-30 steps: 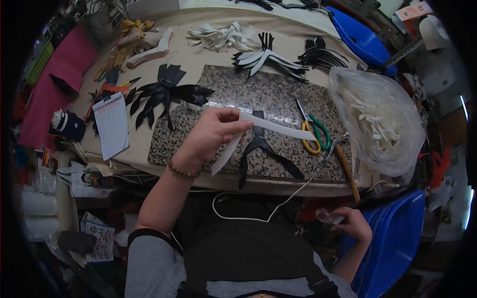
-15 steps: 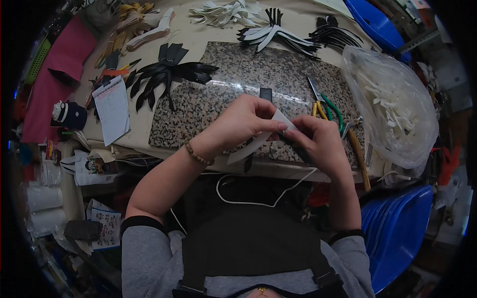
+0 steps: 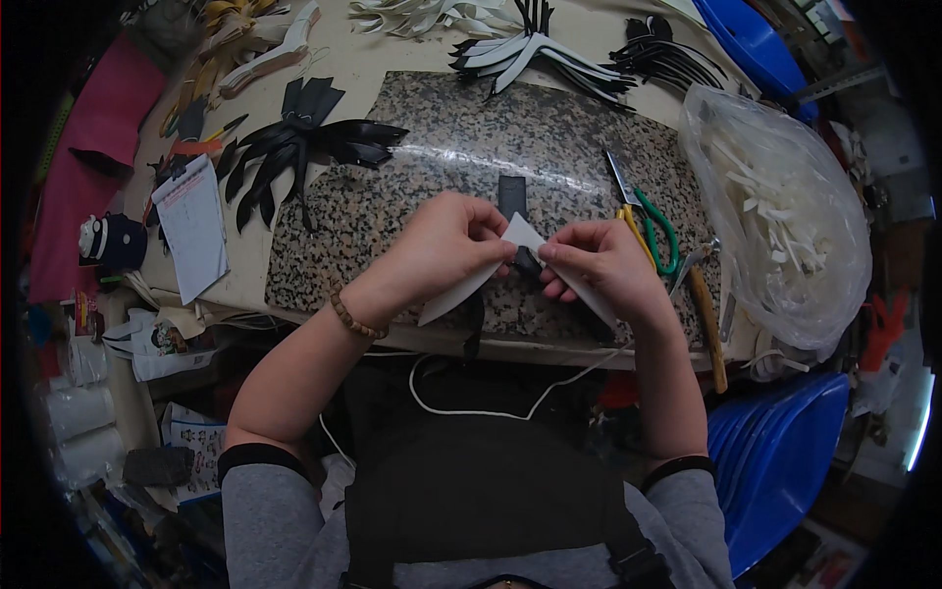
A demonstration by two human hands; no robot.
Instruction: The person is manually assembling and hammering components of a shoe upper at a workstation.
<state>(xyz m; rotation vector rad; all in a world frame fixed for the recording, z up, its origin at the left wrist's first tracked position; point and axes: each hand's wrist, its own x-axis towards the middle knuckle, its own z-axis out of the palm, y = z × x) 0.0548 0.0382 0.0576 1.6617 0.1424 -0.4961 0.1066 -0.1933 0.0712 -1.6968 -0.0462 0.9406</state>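
Both hands are over the near part of a speckled stone slab (image 3: pixel 451 123), holding a white V-shaped strap piece (image 3: pixel 524 232) with its point facing away from me. My left hand (image 3: pixel 446 243) pinches its left arm between thumb and fingers, and that arm hangs down below the hand. Its right arm is pinched in my right hand (image 3: pixel 606 265). Beneath lies a black strap piece (image 3: pixel 512 196); its square end shows beyond the white point, and dark arms show below both hands. Whether white and black touch, I cannot tell.
Green-and-yellow-handled scissors (image 3: pixel 655 231) and a wooden-handled hammer (image 3: pixel 705 329) lie to the right, near a clear bag (image 3: pixel 775 216) of white scraps. Black straps (image 3: pixel 304 137), a clipboard (image 3: pixel 191 226) and black-and-white straps (image 3: pixel 535 59) surround the slab. Stacked blue chairs (image 3: pixel 785 461) stand at lower right.
My hands have moved apart, and the white strap piece has spread from folded-together strips into an open V. The whole view has shifted slightly.
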